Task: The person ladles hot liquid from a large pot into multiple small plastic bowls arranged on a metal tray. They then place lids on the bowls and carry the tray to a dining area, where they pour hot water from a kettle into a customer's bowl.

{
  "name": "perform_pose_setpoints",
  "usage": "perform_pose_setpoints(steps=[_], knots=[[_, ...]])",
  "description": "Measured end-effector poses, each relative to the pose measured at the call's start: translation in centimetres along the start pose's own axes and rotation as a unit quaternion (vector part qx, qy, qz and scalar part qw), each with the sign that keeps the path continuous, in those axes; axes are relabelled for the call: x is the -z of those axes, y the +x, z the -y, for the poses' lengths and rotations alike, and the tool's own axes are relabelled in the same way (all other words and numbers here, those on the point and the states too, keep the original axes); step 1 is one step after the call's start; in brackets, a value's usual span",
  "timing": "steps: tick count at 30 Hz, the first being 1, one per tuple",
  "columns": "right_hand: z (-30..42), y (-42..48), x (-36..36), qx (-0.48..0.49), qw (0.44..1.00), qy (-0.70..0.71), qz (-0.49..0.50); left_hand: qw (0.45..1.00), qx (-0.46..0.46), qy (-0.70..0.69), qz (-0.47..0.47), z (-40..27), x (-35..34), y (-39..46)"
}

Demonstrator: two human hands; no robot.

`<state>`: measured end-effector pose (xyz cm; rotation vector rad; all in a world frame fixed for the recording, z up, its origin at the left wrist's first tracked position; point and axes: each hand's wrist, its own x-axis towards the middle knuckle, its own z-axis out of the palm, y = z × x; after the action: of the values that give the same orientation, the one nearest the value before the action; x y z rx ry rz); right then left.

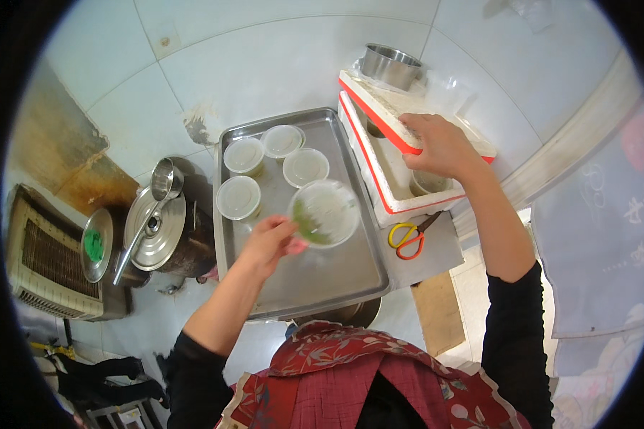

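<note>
My left hand [271,241] grips the edge of a round plastic tub [327,213] with a clear lid and something green inside. It is held over a metal tray [300,289]. Several similar lidded tubs [239,198] stand on the tray's left and far part. My right hand [437,145] holds the lid [375,110] of a foam box, raised at a tilt. Beneath it the white foam box [373,177] with a red band is partly uncovered; a round container [429,182] shows inside. The rest of its inside is hidden by the lid and my arm.
Scissors [408,239] with yellow and orange handles lie by the foam box's near side. A steel pot [390,65] rests on the foam lid. At left stand a lidded pot [155,236] with a ladle [166,179] on top and a metal plate [97,241] holding something green.
</note>
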<state>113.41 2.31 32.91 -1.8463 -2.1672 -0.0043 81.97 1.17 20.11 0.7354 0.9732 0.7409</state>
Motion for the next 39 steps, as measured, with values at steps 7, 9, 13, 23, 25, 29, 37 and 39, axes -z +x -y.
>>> perform_pose_setpoints(steps=[7,9,13,23,25,29,37,39], knots=[[-0.1,0.6,-0.1,0.013,1.000,-0.007,-0.005,0.999,-0.008,-0.008,0.052,0.6,-14.0,11.3],[-0.4,0.5,0.1,0.003,1.000,0.003,-0.001,0.999,-0.007,-0.020,0.043,1.7,-17.9,13.9],[-1.2,0.2,0.1,0.003,1.000,0.003,0.006,0.986,-0.010,-0.080,0.148,4.5,-22.8,18.3],[-1.6,0.4,-0.3,0.032,0.999,-0.004,-0.016,0.974,-0.032,0.022,0.225,7.4,-24.1,22.9],[-1.4,0.6,-0.1,0.028,1.000,-0.009,0.001,0.975,-0.039,0.030,0.216,7.2,-23.6,23.5],[-1.3,0.7,-0.1,0.033,0.999,-0.021,0.007,0.972,-0.057,0.066,0.218,7.1,-23.6,24.3],[-1.1,0.8,-0.2,0.031,0.999,-0.022,0.013,0.951,-0.104,0.192,0.218,7.0,-24.5,24.6],[-1.1,0.8,-0.1,0.025,0.999,-0.018,0.021,0.940,-0.120,0.243,0.206,7.1,-24.5,24.6]])
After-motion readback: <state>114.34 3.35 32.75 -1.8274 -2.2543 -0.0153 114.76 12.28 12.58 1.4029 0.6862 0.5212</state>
